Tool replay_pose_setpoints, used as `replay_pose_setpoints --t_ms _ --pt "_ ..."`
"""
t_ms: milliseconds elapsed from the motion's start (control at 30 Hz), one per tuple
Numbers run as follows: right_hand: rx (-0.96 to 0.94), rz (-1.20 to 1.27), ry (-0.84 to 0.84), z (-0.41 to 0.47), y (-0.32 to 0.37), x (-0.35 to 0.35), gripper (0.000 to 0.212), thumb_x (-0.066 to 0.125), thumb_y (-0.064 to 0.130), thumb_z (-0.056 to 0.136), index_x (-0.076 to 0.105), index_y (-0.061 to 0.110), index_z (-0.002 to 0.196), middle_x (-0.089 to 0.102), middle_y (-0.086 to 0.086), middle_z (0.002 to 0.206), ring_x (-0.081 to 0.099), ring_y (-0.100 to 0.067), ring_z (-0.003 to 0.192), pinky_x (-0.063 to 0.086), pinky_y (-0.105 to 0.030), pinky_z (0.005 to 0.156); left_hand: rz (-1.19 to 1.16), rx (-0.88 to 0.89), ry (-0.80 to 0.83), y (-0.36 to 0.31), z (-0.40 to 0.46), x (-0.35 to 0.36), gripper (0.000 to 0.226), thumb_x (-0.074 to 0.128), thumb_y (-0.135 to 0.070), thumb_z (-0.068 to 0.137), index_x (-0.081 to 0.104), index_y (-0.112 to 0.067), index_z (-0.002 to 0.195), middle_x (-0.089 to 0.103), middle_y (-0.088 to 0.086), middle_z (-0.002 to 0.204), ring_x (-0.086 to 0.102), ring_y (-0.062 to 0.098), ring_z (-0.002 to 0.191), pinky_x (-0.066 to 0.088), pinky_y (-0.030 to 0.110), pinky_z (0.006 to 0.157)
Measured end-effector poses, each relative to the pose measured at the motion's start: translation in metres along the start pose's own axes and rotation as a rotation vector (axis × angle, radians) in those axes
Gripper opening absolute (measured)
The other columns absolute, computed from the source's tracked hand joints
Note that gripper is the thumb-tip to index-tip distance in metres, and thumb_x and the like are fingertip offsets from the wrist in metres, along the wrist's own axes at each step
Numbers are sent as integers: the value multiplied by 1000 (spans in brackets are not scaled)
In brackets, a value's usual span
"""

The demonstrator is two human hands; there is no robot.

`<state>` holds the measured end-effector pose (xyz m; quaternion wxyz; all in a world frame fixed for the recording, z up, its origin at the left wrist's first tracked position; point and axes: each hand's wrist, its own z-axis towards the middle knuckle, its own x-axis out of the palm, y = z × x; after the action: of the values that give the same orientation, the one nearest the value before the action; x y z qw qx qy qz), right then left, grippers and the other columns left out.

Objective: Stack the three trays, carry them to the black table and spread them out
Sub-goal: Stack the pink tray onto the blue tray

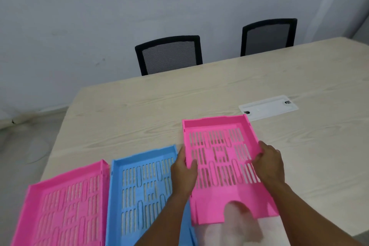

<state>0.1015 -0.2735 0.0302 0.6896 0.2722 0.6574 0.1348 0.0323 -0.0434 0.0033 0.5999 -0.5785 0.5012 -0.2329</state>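
From the head camera, three flat plastic trays with rows of long slots in their floors sit at the near end of a pale wooden table [139, 106]. The pink slotted plastic tray on the right [225, 168] has low walls on its sides and far end, and a cut-out notch in its near edge. Something whitish shows through that notch, but it is too blurry to say what it is.

The left hand [184, 171] grips the left wall of this right pink tray, with the thumb inside on the slotted floor and the fingers wrapped outside. The right hand [270, 163] grips the right wall, fingers curled over the rim. Its near end looks a little raised off the table, though that is hard to tell for sure.

The blue slotted plastic tray [143, 189] lies flat in the middle, just beside the held one. The second pink slotted plastic tray [65, 205] lies flat on the left, touching the blue tray's side.

A white plastic cable cover plate [268, 107] is set into the table behind the held tray. Two black mesh-back chairs [169, 55] stand at the far side, by a grey wall [99, 6].
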Motion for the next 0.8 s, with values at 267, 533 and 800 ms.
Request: replay_pose_setpoints --t_ms 267,533,800 --pt "-100 126 88 -42 73 53 41 45 -8 86 62 -2 123 65 -22 103 61 -40 99 55 -48 84 62 25 -182 27 15 -103 56 56 6 90 50 -7 144 57 11 143 55 21 131 35 24 108" --pt "-199 159 223 -100 123 105 30 45 -7 85 65 -3 108 64 -21 95 62 -38 91 54 -48 84 42 -31 -270 72 -1 -194 53 53 9 90 51 -1 142 57 15 142 56 20 129 39 36 113" --pt "-221 172 265 -129 133 121 38 44 -5 89 63 -1 122 65 -19 102 63 -35 98 54 -47 92 28 -61 -243 99 -20 -218 60 50 7 94 43 -14 149 58 9 143 66 25 117 53 48 101"
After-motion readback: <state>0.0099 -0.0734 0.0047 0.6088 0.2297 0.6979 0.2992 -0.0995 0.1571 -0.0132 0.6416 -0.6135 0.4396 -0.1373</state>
